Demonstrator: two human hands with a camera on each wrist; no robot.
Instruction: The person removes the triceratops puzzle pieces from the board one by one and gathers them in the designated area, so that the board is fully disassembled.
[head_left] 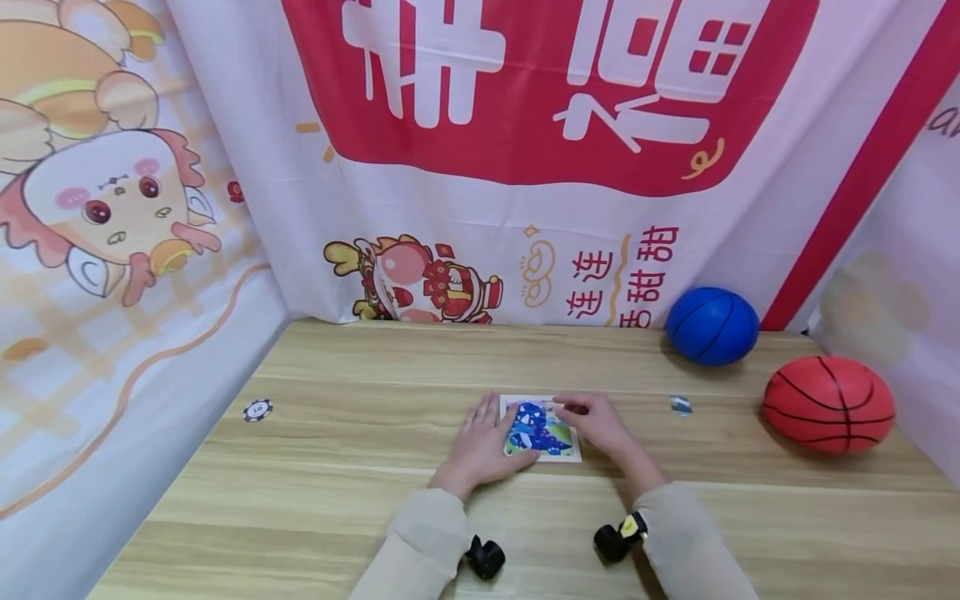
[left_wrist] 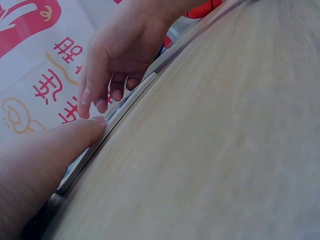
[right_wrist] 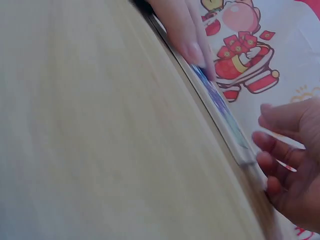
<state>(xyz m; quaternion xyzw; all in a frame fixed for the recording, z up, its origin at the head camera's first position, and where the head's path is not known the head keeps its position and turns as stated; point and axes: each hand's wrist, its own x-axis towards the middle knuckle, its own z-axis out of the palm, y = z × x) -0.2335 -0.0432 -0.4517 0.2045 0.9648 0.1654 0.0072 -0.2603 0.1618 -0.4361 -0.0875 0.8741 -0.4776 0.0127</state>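
A small picture puzzle (head_left: pixel 536 437) with a white frame and a blue cartoon figure lies flat between the hands. My left hand (head_left: pixel 487 446) rests on its left side, fingers spread and straight, with the thumb along the near edge. My right hand (head_left: pixel 596 421) hovers at the upper right corner of the puzzle, its fingers loosely bent. In the right wrist view, a gap shows between the thumb and fingers (right_wrist: pixel 267 145) of that hand, with nothing visible in it. Off to the right lies a small loose blue-and-white puzzle piece (head_left: pixel 680 406).
A blue ball (head_left: pixel 712 326) stands at the back right of the wooden table (head_left: pixel 360 508), and a red ball (head_left: pixel 828 406) is nearer on the right. On the left lies a round chip marked 10 (head_left: pixel 257 410). Printed curtains (head_left: pixel 480 183) hang behind and beside the table.
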